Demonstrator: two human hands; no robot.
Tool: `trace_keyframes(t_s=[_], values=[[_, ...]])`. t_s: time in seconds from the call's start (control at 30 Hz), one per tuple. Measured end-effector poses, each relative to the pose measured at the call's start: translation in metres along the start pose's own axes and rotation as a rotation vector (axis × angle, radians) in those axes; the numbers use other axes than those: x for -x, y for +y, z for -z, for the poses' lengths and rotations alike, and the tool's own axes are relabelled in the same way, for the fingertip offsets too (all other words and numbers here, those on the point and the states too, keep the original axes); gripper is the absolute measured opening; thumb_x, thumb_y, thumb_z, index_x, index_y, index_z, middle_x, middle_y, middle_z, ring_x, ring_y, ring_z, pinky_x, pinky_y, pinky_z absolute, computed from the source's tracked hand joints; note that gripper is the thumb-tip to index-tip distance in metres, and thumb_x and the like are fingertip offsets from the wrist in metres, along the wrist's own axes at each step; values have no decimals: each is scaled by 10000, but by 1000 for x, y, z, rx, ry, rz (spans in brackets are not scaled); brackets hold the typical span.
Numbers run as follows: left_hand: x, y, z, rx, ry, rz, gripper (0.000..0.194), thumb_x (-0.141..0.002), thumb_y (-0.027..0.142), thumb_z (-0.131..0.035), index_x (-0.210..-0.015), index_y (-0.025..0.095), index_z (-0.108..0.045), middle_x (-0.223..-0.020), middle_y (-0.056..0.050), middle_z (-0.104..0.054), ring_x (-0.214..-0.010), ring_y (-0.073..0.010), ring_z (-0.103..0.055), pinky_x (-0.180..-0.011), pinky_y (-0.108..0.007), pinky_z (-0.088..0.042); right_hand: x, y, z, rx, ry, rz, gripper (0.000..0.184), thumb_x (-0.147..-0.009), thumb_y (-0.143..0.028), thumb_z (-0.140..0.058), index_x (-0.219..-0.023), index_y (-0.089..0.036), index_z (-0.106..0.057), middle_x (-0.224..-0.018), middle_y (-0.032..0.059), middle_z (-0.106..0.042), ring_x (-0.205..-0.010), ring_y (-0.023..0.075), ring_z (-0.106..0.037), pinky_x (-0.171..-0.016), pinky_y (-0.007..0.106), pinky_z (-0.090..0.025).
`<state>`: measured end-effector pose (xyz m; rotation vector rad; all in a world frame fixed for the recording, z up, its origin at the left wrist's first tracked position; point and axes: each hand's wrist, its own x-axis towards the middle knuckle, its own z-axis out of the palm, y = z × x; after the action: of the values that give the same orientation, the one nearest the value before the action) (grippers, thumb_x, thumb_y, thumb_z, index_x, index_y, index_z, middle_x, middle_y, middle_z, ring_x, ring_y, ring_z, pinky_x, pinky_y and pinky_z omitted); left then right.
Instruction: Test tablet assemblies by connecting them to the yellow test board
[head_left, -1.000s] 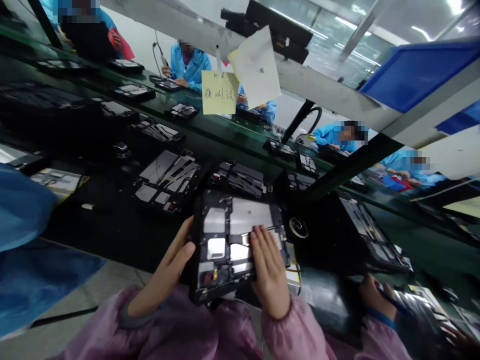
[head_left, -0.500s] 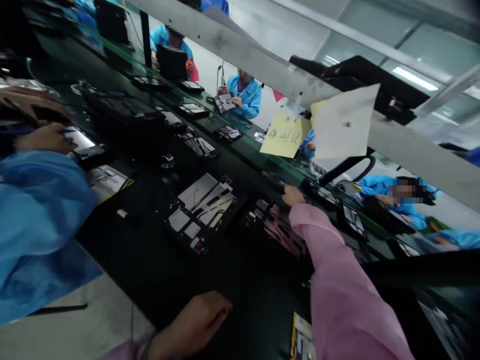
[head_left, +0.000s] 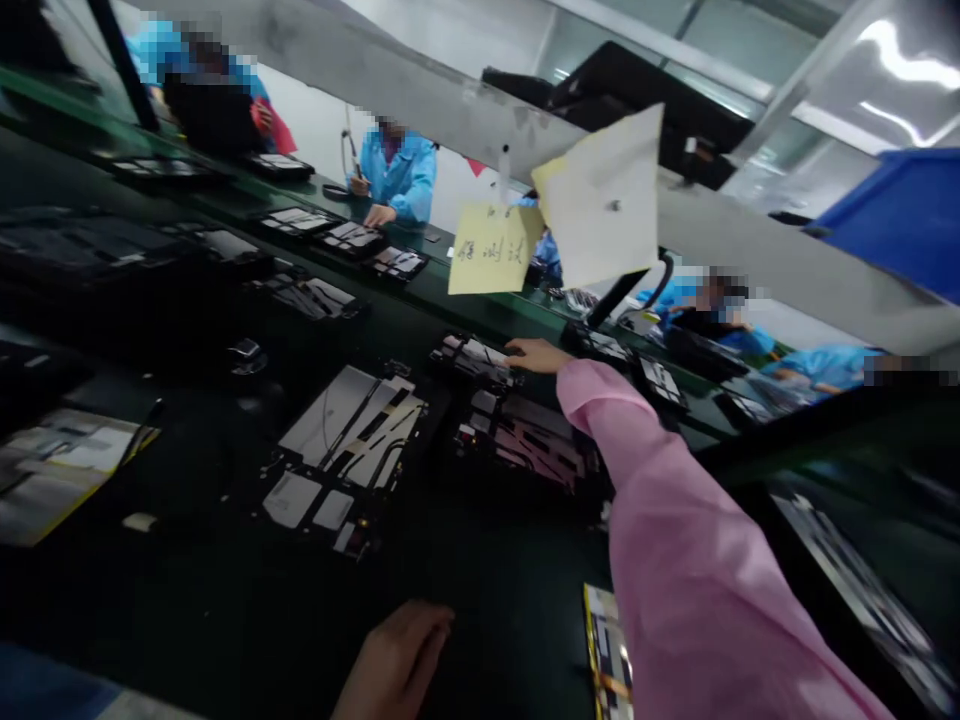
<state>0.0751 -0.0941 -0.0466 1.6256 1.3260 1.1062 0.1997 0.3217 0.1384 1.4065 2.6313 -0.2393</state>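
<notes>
My right hand (head_left: 541, 356), in a pink sleeve, reaches forward and grips the right edge of an opened tablet (head_left: 474, 352) at the back of the bench. Just nearer lies a second opened tablet (head_left: 536, 440), its batteries tinted pink by the sleeve. A larger opened tablet (head_left: 345, 440) with silver batteries and black ribbon cables lies left of it. At the bottom centre, my left hand (head_left: 397, 655) rests on the dark bench with its fingers curled together, and nothing shows in it. A yellow-edged panel (head_left: 607, 640) lies beneath my right forearm.
Several opened tablets (head_left: 296, 218) lie along the green conveyor (head_left: 420, 300) behind. A yellow note (head_left: 491, 250) and white sheet (head_left: 611, 205) hang from the grey beam (head_left: 420, 100). A yellow-edged panel (head_left: 67, 470) lies at left. Co-workers in blue (head_left: 401, 175) sit across.
My view has shifted, and the co-worker's arm at left has gone out of it. The tablet by my right hand has come down flatter, its inner face now visible. My left hand stays low.
</notes>
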Motion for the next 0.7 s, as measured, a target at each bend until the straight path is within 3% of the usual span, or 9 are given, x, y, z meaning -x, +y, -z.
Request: trace_keyframes(t_s=[0.1,0.2,0.27,0.37,0.43,0.57,0.7], values=[[-1,8,5,64,-6,77,227,-920,348,-477,-1050,262,-642,-954,-81,-710,-859,-191,-685,-775,-276,-554,63,17,0,-23,-66,-93,440,-932,-450,-523,-1285,-193,-582,-1239,70,-658,-1139,214,-614,-985,292,-440],[-11,26,12,206,-95,178,270,-907,397,-478,-1058,241,-640,-979,-80,-711,-903,-198,-675,-827,-308,-543,122,22,-23,-25,-102,-172,529,-886,-503,-577,-1304,-179,-566,-1286,104,-627,-1174,249,-595,-986,305,-437],[-20,44,15,305,-190,211,289,-893,398,-488,-1079,229,-631,-1016,-80,-705,-946,-199,-663,-861,-327,-530,144,20,-40,-22,-82,-205,574,-872,-510,-596,-1332,-173,-531,-1326,125,-592,-1211,266,-565,-1000,314,-420],[-34,70,15,425,-279,214,320,-841,391,-565,-1103,217,-622,-1110,-91,-683,-1037,-214,-638,-938,-365,-497,151,15,-54,-29,-32,-230,575,-884,-530,-571,-1318,-157,-521,-1336,145,-572,-1217,268,-552,-999,310,-407],[-45,77,11,521,-228,236,395,-792,388,-633,-1142,208,-604,-1196,-108,-652,-1117,-232,-609,-1009,-397,-453,149,13,-56,-40,-20,-233,540,-905,-547,-527,-1275,-154,-544,-1301,142,-596,-1178,255,-577,-976,300,-418],[-69,63,-2,771,-68,384,472,-746,398,-692,-1144,163,-597,-1250,-165,-622,-1182,-274,-582,-1045,-441,-419,150,6,-52,-57,-17,-246,537,-956,-578,-369,-1229,-156,-559,-1220,142,-645,-1095,262,-619,-923,348,-454],[-86,54,-16,737,-92,432,458,-713,461,-704,-1045,152,-643,-1188,-161,-658,-1159,-290,-599,-1004,-444,-455,171,-9,-52,-111,24,-216,567,-957,-577,-355,-1268,-141,-541,-1285,159,-608,-1153,307,-585,-966,440,-436]])
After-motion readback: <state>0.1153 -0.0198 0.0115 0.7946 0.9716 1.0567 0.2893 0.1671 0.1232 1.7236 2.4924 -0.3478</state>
